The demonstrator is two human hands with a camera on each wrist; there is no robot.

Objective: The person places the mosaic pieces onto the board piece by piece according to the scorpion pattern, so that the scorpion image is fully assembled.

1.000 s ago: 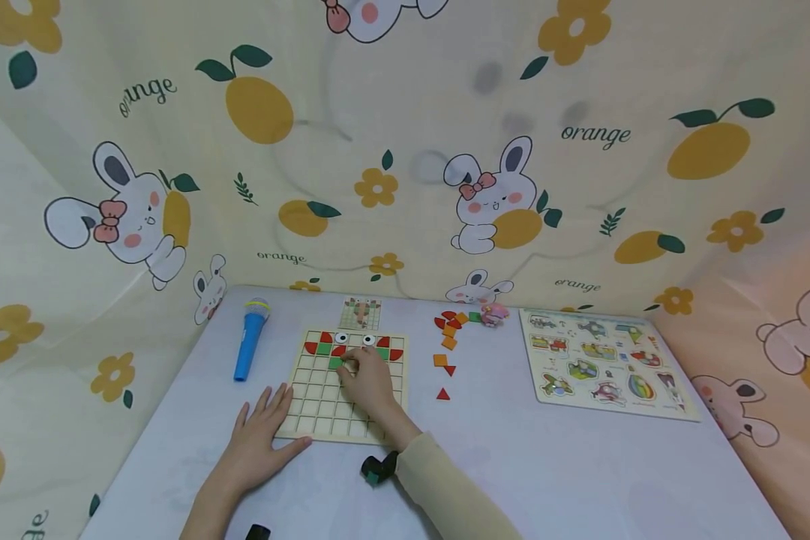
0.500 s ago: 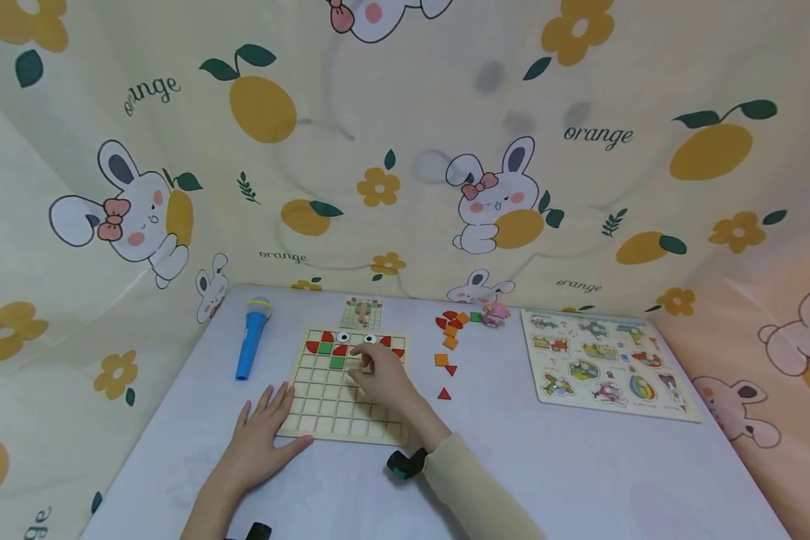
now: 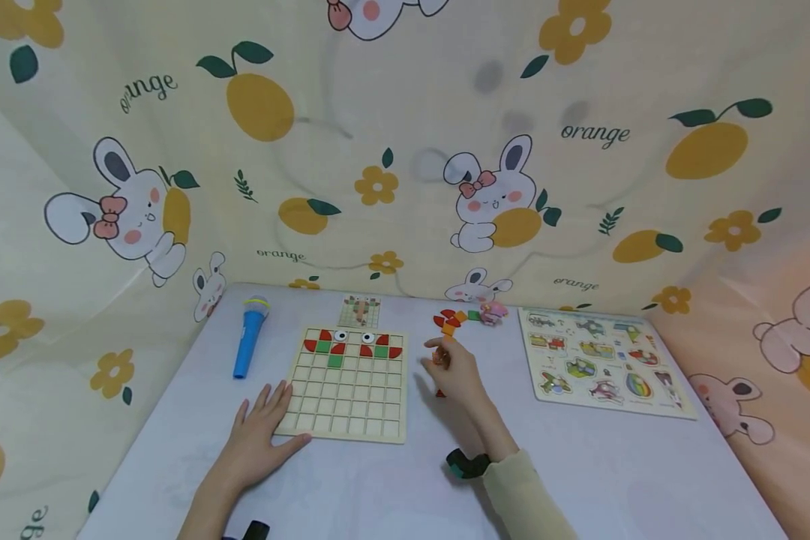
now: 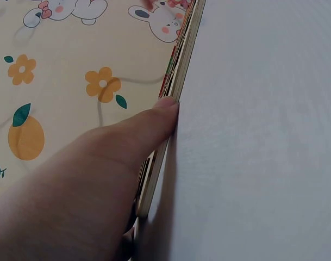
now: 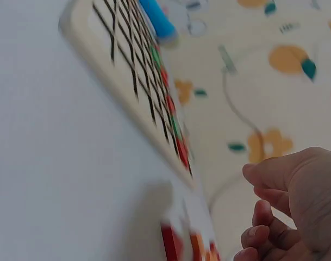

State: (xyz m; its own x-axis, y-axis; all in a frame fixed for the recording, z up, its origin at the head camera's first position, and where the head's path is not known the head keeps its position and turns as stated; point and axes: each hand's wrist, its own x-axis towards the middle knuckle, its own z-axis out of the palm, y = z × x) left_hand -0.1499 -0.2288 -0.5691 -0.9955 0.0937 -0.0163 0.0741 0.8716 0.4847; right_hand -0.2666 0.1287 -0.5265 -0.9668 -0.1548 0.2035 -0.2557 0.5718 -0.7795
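Observation:
My left hand rests at the left front corner of a gridded wooden board, fingers spread. In the left wrist view its thumb touches the board's edge. Red quarter-round pieces, green squares and two eye pieces lie in the board's upper rows. My right hand hovers right of the board over loose pieces, fingers bent. The right wrist view shows no piece in the right hand's fingers. A red triangle shows partly beneath it; other pieces there are hidden.
Behind the board lies a small pattern card. A blue toy microphone is at left. Red quarter-round and orange pieces, a green square and a pink figurine sit farther back. A picture puzzle board lies at right.
My right hand has moved from the board to the loose pieces on the right, leaving the green square in the third row. My left hand has stayed in place.

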